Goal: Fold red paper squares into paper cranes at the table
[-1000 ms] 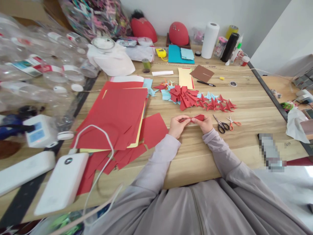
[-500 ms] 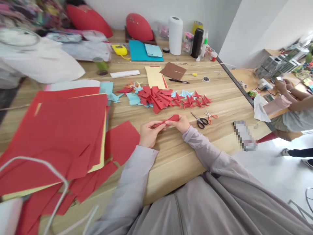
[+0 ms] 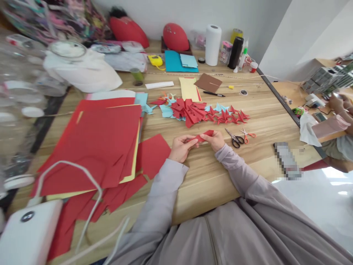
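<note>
A small folded piece of red paper [image 3: 206, 135] is held between my two hands above the wooden table [image 3: 204, 187]. My left hand [image 3: 182, 147] pinches its left end, and my right hand [image 3: 216, 140] grips the right part with thumb and fingers. Just beyond my hands lies a pile of folded red paper pieces [image 3: 190, 112], with red star-like shapes [image 3: 224, 117] and light blue ones among them. Black-handled scissors [image 3: 235, 140] and orange-handled scissors [image 3: 248, 135] rest to the right of my right hand.
Large red sheets [image 3: 104, 147] are stacked at the left, near a white power bank [image 3: 33, 228] with a cable. A pixelated phone [image 3: 286, 160] lies at the right edge. Behind stand a white roll [image 3: 213, 46] and a black bottle [image 3: 235, 52]. Another person's arms show far right.
The view has shifted left, so everything appears further right and the power bank shows. Both hands still hold the red paper, which now looks slightly turned.
</note>
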Demonstrator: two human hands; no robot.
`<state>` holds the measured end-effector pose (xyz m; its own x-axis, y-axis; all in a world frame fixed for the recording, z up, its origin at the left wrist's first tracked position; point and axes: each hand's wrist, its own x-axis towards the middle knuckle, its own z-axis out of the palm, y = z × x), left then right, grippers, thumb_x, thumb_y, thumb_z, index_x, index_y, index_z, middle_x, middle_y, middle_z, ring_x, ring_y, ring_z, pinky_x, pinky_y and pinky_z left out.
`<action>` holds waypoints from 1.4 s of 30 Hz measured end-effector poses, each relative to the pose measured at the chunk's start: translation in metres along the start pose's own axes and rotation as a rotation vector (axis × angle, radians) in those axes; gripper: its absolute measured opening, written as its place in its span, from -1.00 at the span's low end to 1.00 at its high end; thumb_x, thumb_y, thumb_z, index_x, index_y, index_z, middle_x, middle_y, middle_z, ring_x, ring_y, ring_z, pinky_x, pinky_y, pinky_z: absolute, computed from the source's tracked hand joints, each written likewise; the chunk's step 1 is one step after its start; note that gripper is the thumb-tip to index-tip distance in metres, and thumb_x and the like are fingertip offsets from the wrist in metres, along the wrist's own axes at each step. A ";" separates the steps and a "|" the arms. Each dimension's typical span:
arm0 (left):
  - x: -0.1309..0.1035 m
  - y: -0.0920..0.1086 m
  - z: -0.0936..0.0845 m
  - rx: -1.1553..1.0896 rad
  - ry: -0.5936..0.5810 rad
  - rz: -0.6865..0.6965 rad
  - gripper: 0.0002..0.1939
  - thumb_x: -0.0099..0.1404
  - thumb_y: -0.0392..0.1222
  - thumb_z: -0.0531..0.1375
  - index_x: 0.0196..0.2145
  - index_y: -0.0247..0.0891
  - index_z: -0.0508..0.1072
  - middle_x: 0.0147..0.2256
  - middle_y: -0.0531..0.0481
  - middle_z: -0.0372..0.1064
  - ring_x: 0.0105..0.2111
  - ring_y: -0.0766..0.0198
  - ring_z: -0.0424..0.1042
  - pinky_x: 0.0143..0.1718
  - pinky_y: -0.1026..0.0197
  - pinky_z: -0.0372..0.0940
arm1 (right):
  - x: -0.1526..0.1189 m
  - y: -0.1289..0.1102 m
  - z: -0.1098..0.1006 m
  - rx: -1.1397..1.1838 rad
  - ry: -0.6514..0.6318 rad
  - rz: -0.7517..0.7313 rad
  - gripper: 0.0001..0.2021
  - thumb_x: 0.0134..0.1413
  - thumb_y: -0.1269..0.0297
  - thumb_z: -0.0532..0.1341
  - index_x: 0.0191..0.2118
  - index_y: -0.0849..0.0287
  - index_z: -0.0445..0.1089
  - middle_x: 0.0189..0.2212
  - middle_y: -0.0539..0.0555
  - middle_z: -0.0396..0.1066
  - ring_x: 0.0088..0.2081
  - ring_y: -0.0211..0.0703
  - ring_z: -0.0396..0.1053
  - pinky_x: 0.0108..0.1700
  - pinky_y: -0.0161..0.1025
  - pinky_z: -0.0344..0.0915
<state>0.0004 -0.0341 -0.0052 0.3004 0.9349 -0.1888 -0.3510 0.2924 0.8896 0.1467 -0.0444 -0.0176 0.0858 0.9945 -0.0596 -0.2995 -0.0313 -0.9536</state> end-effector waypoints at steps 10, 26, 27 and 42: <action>-0.003 -0.004 0.011 0.225 0.059 0.234 -0.79 -0.11 -0.13 0.36 -0.52 -0.32 0.50 -0.59 0.07 0.35 -0.60 0.40 0.33 -0.54 0.32 0.25 | -0.003 -0.006 -0.003 -0.064 -0.032 -0.072 -0.79 -0.32 0.18 0.40 -0.64 0.20 0.45 -0.63 -0.02 0.44 -0.54 -0.30 0.34 -0.41 -0.32 0.30; -0.001 -0.006 0.008 0.292 0.013 0.366 -0.90 -0.03 -0.20 0.33 -0.55 -0.27 0.52 -0.54 0.05 0.33 -0.54 0.38 0.34 -0.51 0.30 0.27 | 0.000 -0.001 -0.006 -0.061 0.119 -0.073 -0.76 -0.30 0.08 0.36 -0.58 0.16 0.48 -0.61 -0.04 0.43 -0.54 -0.27 0.33 -0.39 -0.28 0.30; -0.001 -0.006 0.008 0.292 0.006 0.364 -0.90 -0.03 -0.20 0.33 -0.55 -0.27 0.52 -0.54 0.05 0.33 -0.55 0.38 0.34 -0.52 0.30 0.26 | 0.000 -0.002 -0.005 -0.038 0.129 -0.049 -0.75 -0.31 0.06 0.36 -0.58 0.16 0.48 -0.61 -0.04 0.44 -0.54 -0.26 0.34 -0.39 -0.27 0.31; 0.000 -0.008 0.008 0.250 0.068 0.254 -0.81 -0.08 -0.12 0.34 -0.54 -0.30 0.51 -0.56 0.05 0.36 -0.58 0.36 0.35 -0.51 0.28 0.28 | -0.008 -0.011 0.002 -0.239 0.053 -0.132 -0.72 -0.36 0.06 0.38 -0.59 0.18 0.45 -0.57 0.00 0.44 -0.49 -0.25 0.33 -0.37 -0.26 0.31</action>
<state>0.0100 -0.0379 -0.0087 0.1690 0.9851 0.0317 -0.1767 -0.0013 0.9843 0.1472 -0.0517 -0.0056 0.1608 0.9851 0.0605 -0.0500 0.0693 -0.9963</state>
